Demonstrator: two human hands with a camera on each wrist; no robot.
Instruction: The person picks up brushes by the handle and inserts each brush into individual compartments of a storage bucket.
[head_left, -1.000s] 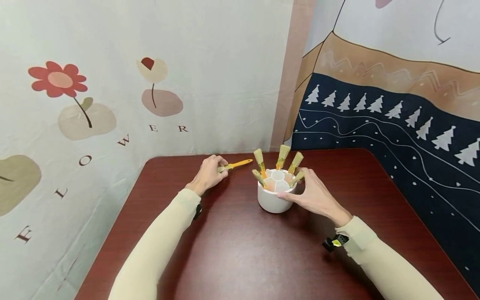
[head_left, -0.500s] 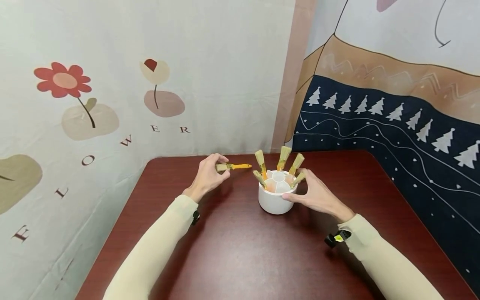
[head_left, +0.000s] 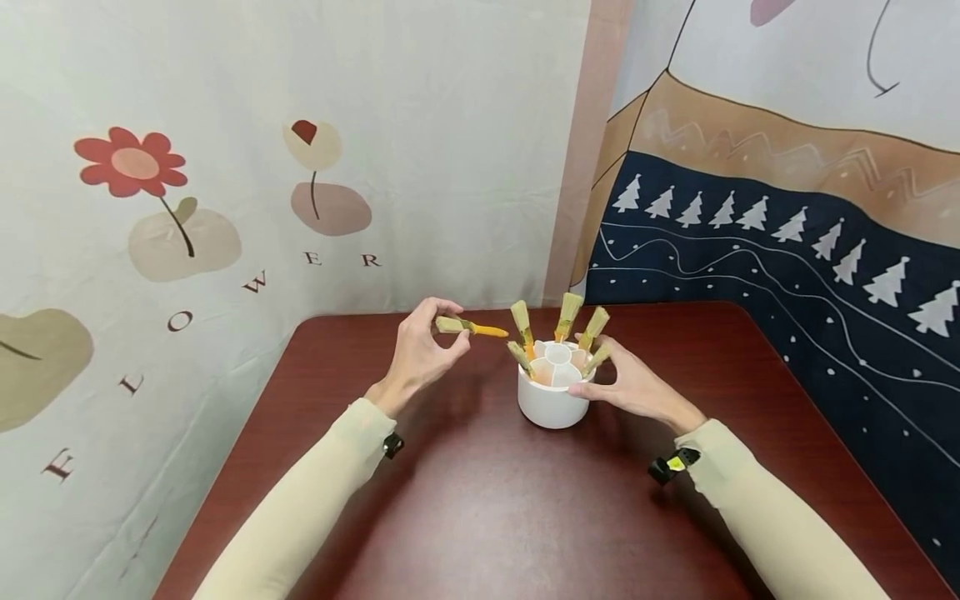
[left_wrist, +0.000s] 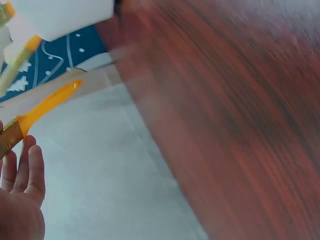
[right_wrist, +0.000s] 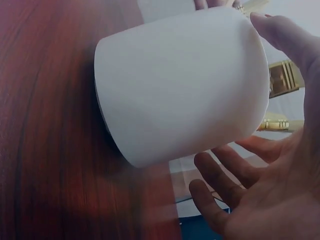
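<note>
My left hand (head_left: 416, 354) pinches a flat paintbrush (head_left: 491, 331) by its bristle and ferrule end, raised over the table. Its orange handle points right, toward a white round divided brush holder (head_left: 552, 407). In the left wrist view the paintbrush (left_wrist: 50, 104) shows its handle tip apart from the holder (left_wrist: 70, 15). My right hand (head_left: 637, 385) grips the holder at its right side, thumb at the front of the rim and fingers round the back. Several paintbrushes (head_left: 568, 315) stand bristles up in the outer compartments, leaning outward. In the right wrist view, the holder's wall (right_wrist: 180, 90) fills the middle.
The holder stands on a dark red-brown table (head_left: 480, 508) with rounded far corners. Behind the table hang a pale cloth (head_left: 450, 167) with flowers and letters, and a dark blue cloth (head_left: 690, 258) with white trees. A small black device (head_left: 672, 467) sits at the right wrist.
My left hand has lifted the paintbrush off the table and shifted it slightly, its handle now tilting a little down to the right. The right hand stays on the holder.
</note>
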